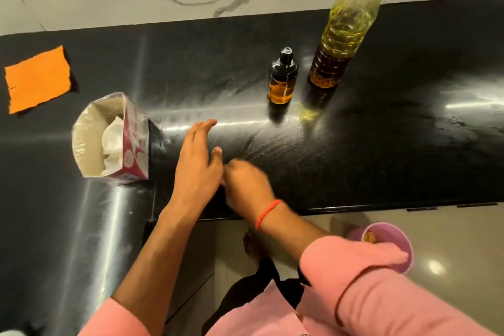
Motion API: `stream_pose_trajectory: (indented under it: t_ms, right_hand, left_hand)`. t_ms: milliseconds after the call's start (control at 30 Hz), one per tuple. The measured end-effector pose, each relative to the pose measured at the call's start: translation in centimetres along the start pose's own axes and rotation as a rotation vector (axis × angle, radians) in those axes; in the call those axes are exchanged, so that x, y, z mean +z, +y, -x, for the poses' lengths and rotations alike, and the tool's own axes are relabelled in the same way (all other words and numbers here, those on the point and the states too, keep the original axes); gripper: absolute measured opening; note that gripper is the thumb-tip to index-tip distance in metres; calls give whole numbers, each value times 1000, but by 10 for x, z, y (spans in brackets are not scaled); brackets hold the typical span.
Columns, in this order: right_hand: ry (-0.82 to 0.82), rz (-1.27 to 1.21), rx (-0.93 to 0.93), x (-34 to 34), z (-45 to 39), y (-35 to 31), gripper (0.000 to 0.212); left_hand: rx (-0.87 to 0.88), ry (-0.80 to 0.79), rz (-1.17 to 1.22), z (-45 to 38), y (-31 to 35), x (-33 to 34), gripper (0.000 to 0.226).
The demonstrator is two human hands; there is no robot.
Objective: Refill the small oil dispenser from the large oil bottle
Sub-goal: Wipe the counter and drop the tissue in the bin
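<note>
The small amber oil dispenser point(282, 76) stands upright on the black counter point(381, 144), its black cap on and oil filling its lower part. Just to its right stands the large clear oil bottle point(346, 27), partly full of yellow oil, with a red and white cap. My left hand point(197, 163) lies flat near the counter's front edge, fingers spread, holding nothing. My right hand point(246, 185), blurred and wearing a red wrist thread, sits curled against the left hand's thumb side; nothing shows in it. Both hands are well short of the bottles.
An open tissue box point(111, 139) stands left of my hands. An orange cloth point(38, 79) lies at the far left. A marble wall rises behind the counter. On the floor at lower right sits a purple bin point(387, 243).
</note>
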State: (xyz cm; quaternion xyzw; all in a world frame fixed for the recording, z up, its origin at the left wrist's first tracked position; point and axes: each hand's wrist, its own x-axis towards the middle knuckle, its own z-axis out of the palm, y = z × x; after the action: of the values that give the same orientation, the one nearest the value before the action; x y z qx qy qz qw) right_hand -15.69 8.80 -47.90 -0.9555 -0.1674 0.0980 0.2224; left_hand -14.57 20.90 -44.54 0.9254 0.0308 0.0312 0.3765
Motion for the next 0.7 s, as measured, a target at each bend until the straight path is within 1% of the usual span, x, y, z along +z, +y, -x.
stream_pose_trajectory:
  t_ms: [67, 133, 167, 200, 267, 333, 367, 400, 433, 467, 533, 633, 700]
  right_hand:
    - [-91, 4, -135, 6, 11, -15, 27]
    - [-84, 63, -181, -8, 9, -1, 23]
    - [-53, 89, -157, -19, 4, 14, 19]
    - [-21, 123, -94, -33, -3, 34, 17]
    - [48, 183, 141, -64, -17, 89, 15]
    - [203, 134, 417, -93, -22, 147, 15]
    - [273, 86, 519, -101, -24, 167, 14]
    - [314, 50, 585, -101, -27, 174, 13]
    - [332, 34, 607, -97, -31, 170, 14]
    - [325, 32, 579, -89, -37, 157, 15]
    - [258, 10, 394, -64, -40, 114, 17]
    - [-1, 26, -3, -27, -16, 37, 22]
    - [-106, -7, -184, -19, 10, 13, 27]
  left_hand:
    - [-11, -21, 4, 0, -2, 1, 53]
    - [-9, -28, -3, 3, -4, 3, 53]
    - [-1, -29, -12, 5, -5, 3, 52]
    - [6, -29, -21, 8, -5, 3, 52]
    - [-10, -24, -29, 14, -6, 0, 51]
    - [-48, -6, -28, 21, -8, -4, 51]
    - [-67, 9, -31, 25, -10, -6, 51]
    - [-86, 22, -35, 29, -10, -7, 51]
    - [-101, 29, -42, 33, -10, -6, 50]
    - [-115, 29, -43, 36, -8, -3, 50]
    - [-130, 24, -34, 41, 0, 3, 51]
    - [-98, 44, -32, 40, 15, 11, 52]
    - [-91, 63, -22, 39, 27, 16, 53]
